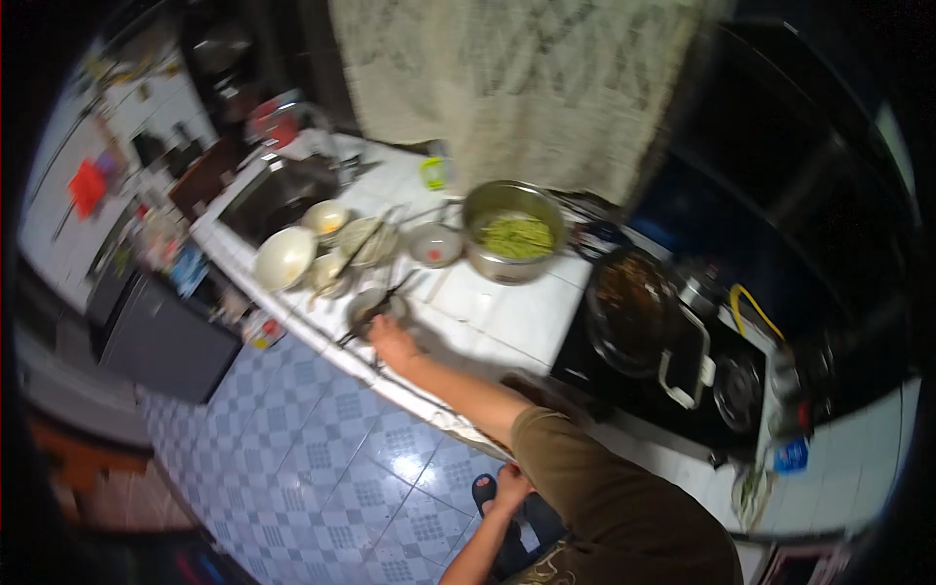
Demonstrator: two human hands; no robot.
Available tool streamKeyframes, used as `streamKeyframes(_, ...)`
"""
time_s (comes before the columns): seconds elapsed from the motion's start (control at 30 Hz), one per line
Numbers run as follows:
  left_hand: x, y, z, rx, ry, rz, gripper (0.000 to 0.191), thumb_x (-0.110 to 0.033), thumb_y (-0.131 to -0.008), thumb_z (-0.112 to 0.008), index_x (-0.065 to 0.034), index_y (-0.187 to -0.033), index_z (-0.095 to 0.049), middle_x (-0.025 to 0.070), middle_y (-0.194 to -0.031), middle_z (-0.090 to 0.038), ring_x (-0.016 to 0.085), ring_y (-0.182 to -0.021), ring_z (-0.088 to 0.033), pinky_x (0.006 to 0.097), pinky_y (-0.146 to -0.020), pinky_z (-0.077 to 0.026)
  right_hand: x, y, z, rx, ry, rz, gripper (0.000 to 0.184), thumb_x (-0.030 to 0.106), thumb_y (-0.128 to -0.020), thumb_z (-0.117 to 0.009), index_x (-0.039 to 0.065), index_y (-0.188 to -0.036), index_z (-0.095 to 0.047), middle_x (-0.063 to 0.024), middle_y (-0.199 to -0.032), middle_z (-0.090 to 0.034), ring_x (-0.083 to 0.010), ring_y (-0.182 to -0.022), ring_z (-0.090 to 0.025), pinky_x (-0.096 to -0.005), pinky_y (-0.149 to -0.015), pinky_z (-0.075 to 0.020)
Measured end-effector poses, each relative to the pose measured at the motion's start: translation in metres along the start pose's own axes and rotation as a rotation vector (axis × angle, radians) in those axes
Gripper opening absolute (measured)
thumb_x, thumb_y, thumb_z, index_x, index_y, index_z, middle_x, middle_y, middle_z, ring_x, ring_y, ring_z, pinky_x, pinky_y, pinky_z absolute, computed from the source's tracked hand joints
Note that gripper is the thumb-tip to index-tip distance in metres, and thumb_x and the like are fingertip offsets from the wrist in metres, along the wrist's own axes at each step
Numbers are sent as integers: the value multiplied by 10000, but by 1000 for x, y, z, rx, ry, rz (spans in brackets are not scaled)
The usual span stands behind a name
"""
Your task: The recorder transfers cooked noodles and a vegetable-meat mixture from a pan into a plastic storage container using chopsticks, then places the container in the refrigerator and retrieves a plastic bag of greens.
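Note:
My right hand (393, 342) reaches across the counter to a small bowl (360, 307) near its front edge. The fingers overlap the bowl's near side, but blur hides whether they grip it. Thin dark utensils (401, 284), perhaps chopsticks, lie across that bowl. Low by my waist, beside the counter edge, is my left hand (514, 482); its fingers are partly hidden. Left of the right hand stand several used bowls: a large white bowl (285, 257), a bowl with yellowish residue (325, 217), a small bowl (329, 274) and a ridged bowl (358, 241) with a utensil across it.
A metal pot (512, 272) with chopped green food (516, 235) stands behind, beside a bowl with a red mark (434, 246). Right is a black cooktop (578, 371) with a dark pan (632, 314). A sink (281, 191) lies left. Below is tiled floor (322, 439).

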State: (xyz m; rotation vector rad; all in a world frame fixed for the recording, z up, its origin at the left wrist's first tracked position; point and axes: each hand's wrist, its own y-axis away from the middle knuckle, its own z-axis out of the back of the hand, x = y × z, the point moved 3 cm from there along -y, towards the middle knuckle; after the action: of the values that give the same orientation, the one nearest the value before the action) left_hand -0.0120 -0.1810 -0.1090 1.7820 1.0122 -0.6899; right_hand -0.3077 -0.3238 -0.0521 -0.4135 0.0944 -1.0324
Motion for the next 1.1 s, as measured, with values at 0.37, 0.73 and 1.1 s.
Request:
streamKeyframes(0.37, -22, 1, 9, 71, -109, 331, 166, -89, -844, -490, 40, -948, -472, 169, -733, -608, 243, -608, -637, 304, -504, -550, -151, 257, 232, -363, -152, -655, 318, 28, -600, -573, 41, -917, -584, -122, -885, -528, -300, -865, -484, -395, -746, -399)
streamKeyframes(0.73, -20, 1, 17, -65, -195, 291, 240, -111, -797, -483, 48, -975, -464, 162, -723, -606, 245, -600, -629, 351, -550, -557, -268, 394, 259, 7, 488, -705, 240, 110, -644, -613, 83, -861, -514, -84, -861, -474, -232, -848, -471, -362, -706, -375)
streamKeyframes(1.1, -16, 4, 16, -113, -164, 275, 265, -169, -824, -508, 43, -982, -518, 157, -709, -606, 239, -556, -607, 347, -532, -538, -312, 427, 361, -35, 532, -242, 92, 105, -757, -510, 70, -839, -536, -74, -775, -480, -225, -761, -491, -346, -653, -399)
